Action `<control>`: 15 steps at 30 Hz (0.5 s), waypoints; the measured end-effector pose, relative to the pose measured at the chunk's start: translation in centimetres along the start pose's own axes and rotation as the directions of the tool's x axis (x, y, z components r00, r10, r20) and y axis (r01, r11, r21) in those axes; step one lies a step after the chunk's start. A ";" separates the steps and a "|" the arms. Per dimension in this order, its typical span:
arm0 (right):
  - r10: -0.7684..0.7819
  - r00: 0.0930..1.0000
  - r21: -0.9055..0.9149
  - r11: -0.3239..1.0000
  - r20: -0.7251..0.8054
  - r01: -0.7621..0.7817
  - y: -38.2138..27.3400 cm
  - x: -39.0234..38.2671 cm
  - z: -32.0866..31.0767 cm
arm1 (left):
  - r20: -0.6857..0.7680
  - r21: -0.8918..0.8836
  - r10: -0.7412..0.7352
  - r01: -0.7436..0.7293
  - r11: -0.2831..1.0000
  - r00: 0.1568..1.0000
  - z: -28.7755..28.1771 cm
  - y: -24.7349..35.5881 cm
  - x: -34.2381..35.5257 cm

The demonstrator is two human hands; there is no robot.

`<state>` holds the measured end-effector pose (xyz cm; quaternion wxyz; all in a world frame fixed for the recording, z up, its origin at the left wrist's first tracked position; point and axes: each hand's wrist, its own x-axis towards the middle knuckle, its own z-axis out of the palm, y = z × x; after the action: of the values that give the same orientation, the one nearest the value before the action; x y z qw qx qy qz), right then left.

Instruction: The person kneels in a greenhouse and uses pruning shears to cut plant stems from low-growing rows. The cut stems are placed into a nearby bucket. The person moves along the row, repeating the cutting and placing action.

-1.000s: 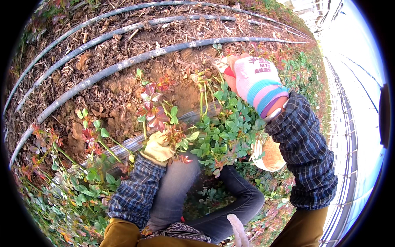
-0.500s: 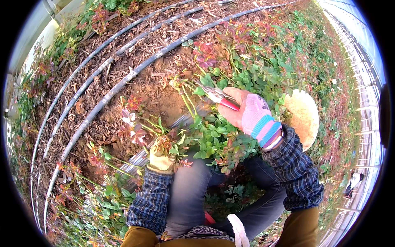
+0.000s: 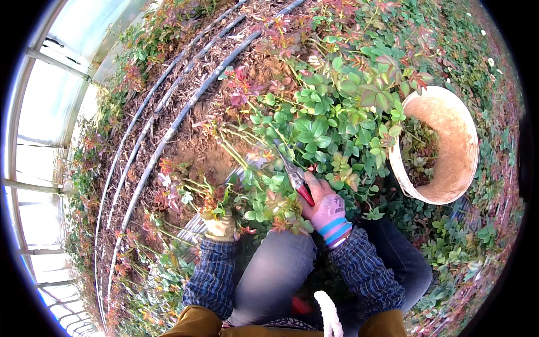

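My right hand [image 3: 323, 209], in a pink glove with a blue-striped cuff, is closed around red-handled pruning shears [image 3: 304, 191]. Their metal blades point up and left into the green leaves of a rose bush [image 3: 314, 126]. To the left, my left hand [image 3: 220, 227] wears a pale yellow glove. Its fingers are curled among rose shoots [image 3: 212, 203] with green and reddish leaves, which partly cover them. Bare green stems [image 3: 231, 149] stick out beyond both hands, over brown soil.
A white, dirt-stained bucket [image 3: 457, 151] with leafy cuttings inside stands at the right among the plants. Dark irrigation hoses [image 3: 168, 135] run along the mulched bed at the left. Greenhouse framing [image 3: 48, 59] rises at the far left. My knees are bent beneath my arms.
The view has shifted, bringing the bucket's inside into sight. My right hand has drawn nearer to my left, and the shears now sit lower among the leaves. My left hand stays at the shoots.
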<state>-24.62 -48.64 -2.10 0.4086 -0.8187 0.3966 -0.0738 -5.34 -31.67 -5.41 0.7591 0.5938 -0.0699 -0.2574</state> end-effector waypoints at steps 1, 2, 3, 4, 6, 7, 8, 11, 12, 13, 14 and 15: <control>-0.008 1.000 0.055 0.998 0.014 0.007 0.5 0.0 0.2 | 0.001 0.030 0.064 -0.064 0.998 0.998 0.0 -0.1 0.0; -0.012 1.000 0.103 0.995 0.026 0.010 1.0 0.3 0.2 | -0.006 -0.002 -0.026 0.026 1.000 1.000 0.0 -0.2 0.4; -0.018 0.999 0.151 0.988 0.038 0.012 1.5 0.6 0.3 | -0.015 0.017 -0.016 0.017 1.000 1.000 -0.1 -0.3 0.4; -0.035 0.999 0.169 0.985 0.038 0.028 1.9 0.9 0.4 | -0.024 0.037 -0.007 0.008 0.999 1.000 -0.2 -0.3 0.4; -0.090 0.995 0.200 0.977 0.041 0.080 2.4 1.4 0.6 | -0.043 0.009 -0.027 0.027 1.000 0.999 -1.5 -0.6 0.5; -0.122 0.992 0.283 0.953 0.027 0.110 2.9 1.6 0.9 | -0.056 -0.007 -0.035 0.035 0.999 0.998 -2.9 -1.0 0.8; -0.100 0.991 0.336 0.940 0.087 0.065 2.7 2.0 0.0 | 0.011 -0.004 -0.005 0.005 1.000 1.000 -3.2 -0.7 0.6; -0.076 0.992 0.456 0.890 0.103 0.021 4.1 2.1 -3.2 | 0.093 0.120 0.100 -0.111 0.987 0.991 6.0 4.4 -2.2; -0.067 0.981 0.486 0.874 0.183 -0.030 3.4 2.2 -4.4 | 0.106 0.042 0.026 -0.031 0.999 0.994 6.8 5.7 -3.0; -0.029 0.962 0.531 0.838 0.271 -0.124 2.9 2.0 -5.9 | 0.188 0.167 0.032 -0.064 0.984 0.982 7.8 6.2 -3.5; 0.004 0.935 0.562 0.798 0.355 -0.217 2.3 1.8 -7.5 | 0.271 0.282 0.028 -0.108 0.953 0.962 9.0 6.4 -3.5; -0.019 0.957 0.604 0.779 0.290 -0.167 1.3 1.4 -8.9 | 0.314 -0.117 -0.288 0.338 0.934 0.905 10.0 6.8 -2.8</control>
<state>-28.36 -55.49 2.50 0.7102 -0.6232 0.3203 -0.0679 -9.78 -37.90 4.41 0.7367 0.4863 -0.0626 -0.4657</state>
